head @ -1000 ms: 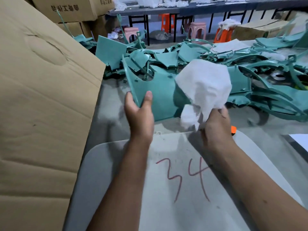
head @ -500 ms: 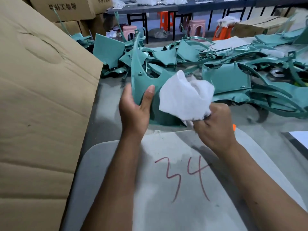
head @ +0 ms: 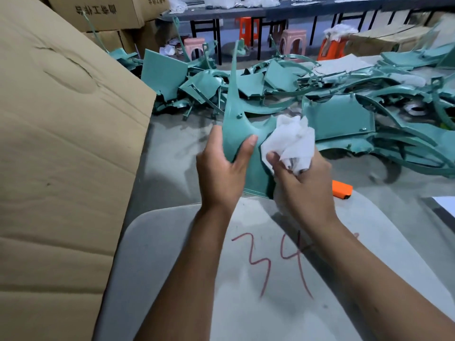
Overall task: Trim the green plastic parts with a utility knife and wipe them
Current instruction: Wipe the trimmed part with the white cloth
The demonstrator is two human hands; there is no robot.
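**Green part held upright, cloth bunched against it**

Left hand (head: pixel 222 168): grips the green plastic part (head: pixel 237 134) at its lower left edge, thumb pressed on the near face, fingers wrapped behind. The part stands nearly upright above the near edge of the grey table (head: pixel 170 156); its narrow arm tapers up and away toward the pile. A small hole shows on the near face above the thumb.

Right hand (head: pixel 302 185): fingers curled round a crumpled white cloth (head: pixel 291 141), pinching the wad from below. The cloth is bunched against the right side of the held part, touching its surface and covering that edge.

Utility knife (head: pixel 341 189): orange, lying flat on the table just right of the right wrist, untouched by either hand. Only the handle body shows; blade state cannot be told.

Pale board (head: pixel 157 242) lies under both forearms, with "34" written on it in red marker.

Pile of green plastic parts (head: pixel 344 114) spreads across the far side of the table, from centre to right edge, well apart from the hands' near edge.

Large cardboard box (head: pixel 61 156) fills the left, its flap leaning beside the table. More printed cartons (head: pixel 98 13) stacked behind. Pink and orange stools (head: pixel 293 40) under a dark bench in the background.
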